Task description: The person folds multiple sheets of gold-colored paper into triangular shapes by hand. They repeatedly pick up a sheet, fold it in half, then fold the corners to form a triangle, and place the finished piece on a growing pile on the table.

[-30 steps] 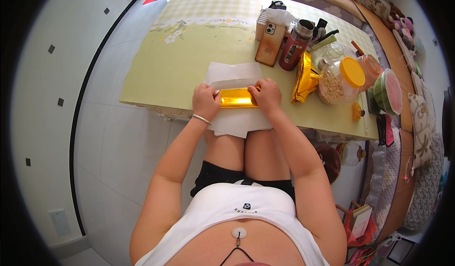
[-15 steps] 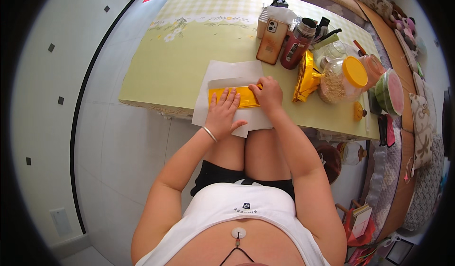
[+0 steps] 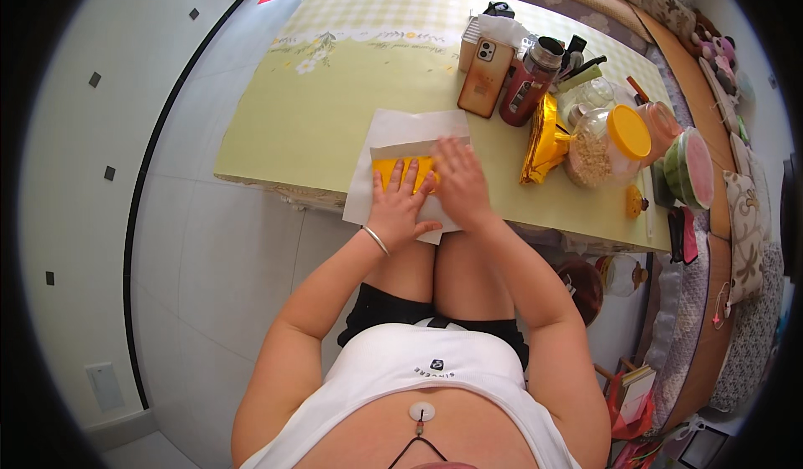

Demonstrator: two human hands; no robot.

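A shiny golden-yellow foil sheet (image 3: 386,166), folded into a strip, lies on white paper (image 3: 358,199) at the table's near edge. My left hand (image 3: 401,201) presses flat on the foil with its fingers spread. Over the foil's right end rests my right hand (image 3: 459,185), fingers stretched out and slightly smeared by motion, covering that end. Nothing shows gripped in either hand.
Right of the paper stand a phone (image 3: 486,78), a dark red flask (image 3: 532,83), a stack of folded golden foil (image 3: 544,147), a yellow-lidded jar (image 3: 594,155) and a cut watermelon (image 3: 693,168). The table (image 3: 284,126) carries a pale green cloth.
My right hand has gone from curled fingers at the foil's right end to stretched out flat over it, slightly to the left. My left hand remains pressed on the foil.
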